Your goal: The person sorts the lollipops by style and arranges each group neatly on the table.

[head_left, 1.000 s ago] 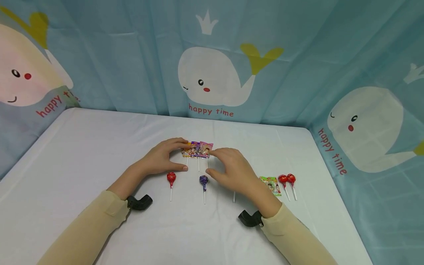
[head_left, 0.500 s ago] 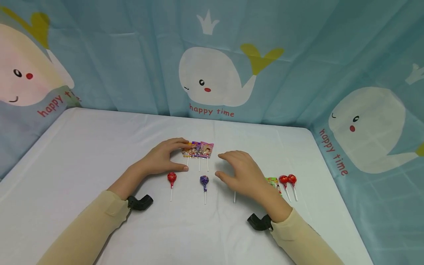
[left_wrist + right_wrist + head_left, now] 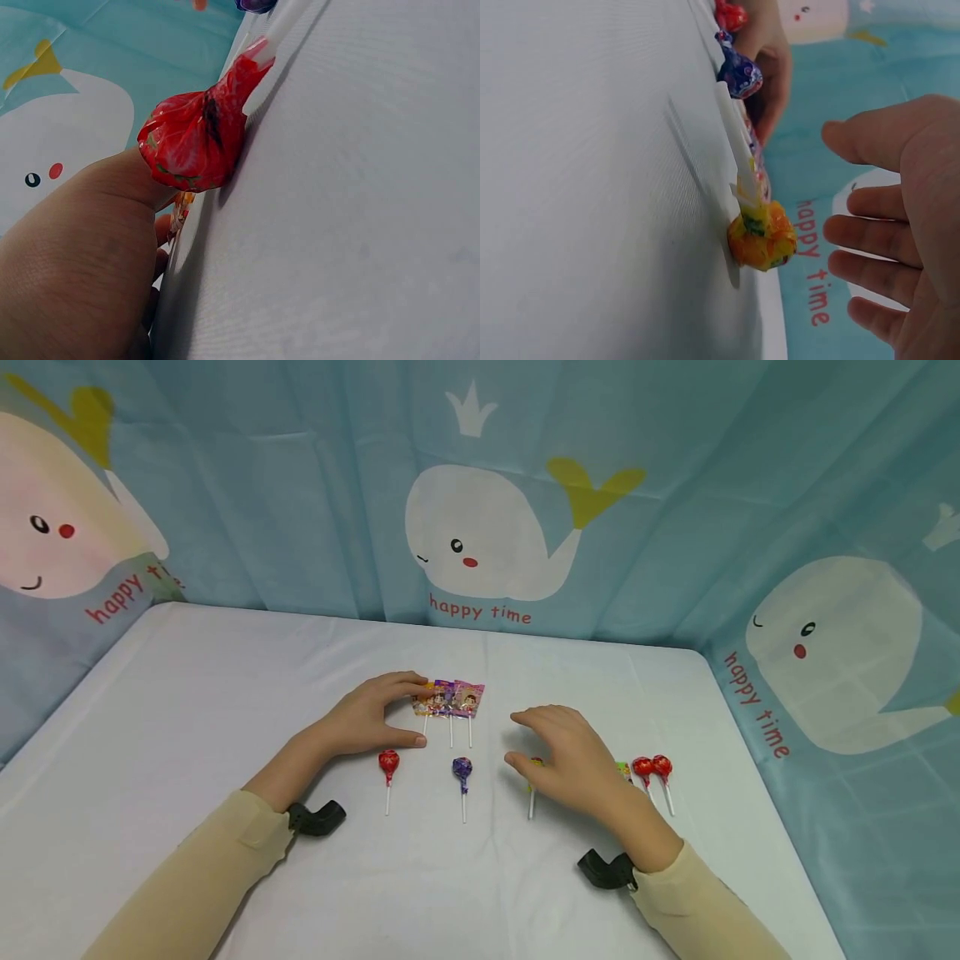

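In the head view, three flat-wrapped lollipops lie side by side: orange point(image 3: 420, 705), purple point(image 3: 442, 698) and pink point(image 3: 468, 698). My left hand point(image 3: 363, 718) rests at the orange one, fingers on its wrapper and thumb extended by the sticks. Just below that thumb is a round red lollipop point(image 3: 388, 762), large in the left wrist view. A round dark purple lollipop point(image 3: 462, 767) lies to its right. My right hand point(image 3: 573, 760) hovers with parted, relaxed fingers and nothing in them. Beneath it is a round yellow-orange lollipop point(image 3: 763, 238), mostly covered in the head view.
To the right lie two round red lollipops, one point(image 3: 642, 766) beside the other point(image 3: 663, 765). A green wrapper point(image 3: 624, 771) shows partly behind my right hand. The white-covered table point(image 3: 225, 693) meets a blue whale-print curtain point(image 3: 315, 527) along its back and sides.
My right hand has withdrawn from the pink-wrapped lollipop, moving right and slightly toward me, uncovering part of the yellow-orange lollipop and covering more of the green wrapper. My left hand stays put.
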The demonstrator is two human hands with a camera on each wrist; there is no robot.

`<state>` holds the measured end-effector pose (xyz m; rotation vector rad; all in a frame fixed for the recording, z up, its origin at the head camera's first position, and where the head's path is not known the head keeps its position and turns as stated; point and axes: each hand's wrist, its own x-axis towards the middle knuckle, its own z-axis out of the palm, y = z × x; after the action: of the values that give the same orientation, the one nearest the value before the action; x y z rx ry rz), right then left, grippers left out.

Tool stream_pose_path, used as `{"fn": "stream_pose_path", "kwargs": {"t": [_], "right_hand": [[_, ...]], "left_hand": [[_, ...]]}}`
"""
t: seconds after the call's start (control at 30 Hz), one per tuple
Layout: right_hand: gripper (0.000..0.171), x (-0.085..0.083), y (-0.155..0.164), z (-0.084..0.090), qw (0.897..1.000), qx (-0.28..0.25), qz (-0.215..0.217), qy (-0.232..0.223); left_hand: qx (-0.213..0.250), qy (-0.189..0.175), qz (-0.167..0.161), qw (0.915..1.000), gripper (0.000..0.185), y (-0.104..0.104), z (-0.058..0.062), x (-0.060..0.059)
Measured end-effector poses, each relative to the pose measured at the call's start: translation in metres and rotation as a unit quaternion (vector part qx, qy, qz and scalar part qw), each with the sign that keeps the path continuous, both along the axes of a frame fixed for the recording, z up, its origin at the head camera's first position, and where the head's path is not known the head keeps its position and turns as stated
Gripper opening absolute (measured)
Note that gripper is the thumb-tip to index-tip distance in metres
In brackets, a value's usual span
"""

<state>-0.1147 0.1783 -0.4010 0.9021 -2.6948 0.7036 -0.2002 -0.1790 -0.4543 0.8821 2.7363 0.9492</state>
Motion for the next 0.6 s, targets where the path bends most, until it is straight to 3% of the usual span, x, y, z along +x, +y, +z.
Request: {"fn": "stream_pose_path", "kwargs": {"t": [0.6], "right_hand": [[0.055,0.012,0.032,0.002,0.999,0.006,-0.036,-0.027]], "left_hand": [[0.007,-0.009,0.002,0.9999,0.081,0.001,0.004,0.002]]}}
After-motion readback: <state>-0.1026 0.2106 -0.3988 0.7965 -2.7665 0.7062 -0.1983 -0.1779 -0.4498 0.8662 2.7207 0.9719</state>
